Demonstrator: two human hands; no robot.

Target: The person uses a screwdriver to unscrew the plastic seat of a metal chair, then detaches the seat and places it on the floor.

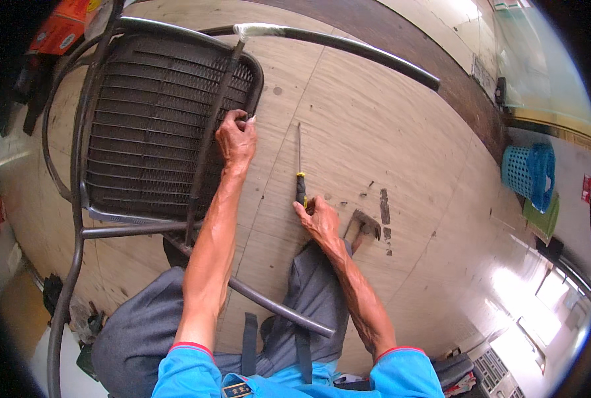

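A metal-framed chair (219, 126) with a dark slatted plastic panel lies tipped over on the floor to the left. At the panel's right edge, my left hand (236, 140) is closed, with a small whitish bit at its fingertips that I cannot name. My right hand (320, 219) grips the handle end of a screwdriver (300, 180) with a black-and-yellow handle. Its long shaft points away from me, apart from the chair. Beside my right hand lies a hammer (367, 224), its handle partly hidden by my knee.
A few small screws (363, 194) and dark strips (385, 207) are scattered on the floor (428, 159) right of the screwdriver. A blue basket (518, 166) stands at the far right. Chair legs (375, 53) stick out at the top and near my knees. Orange boxes (60, 30) sit top left.
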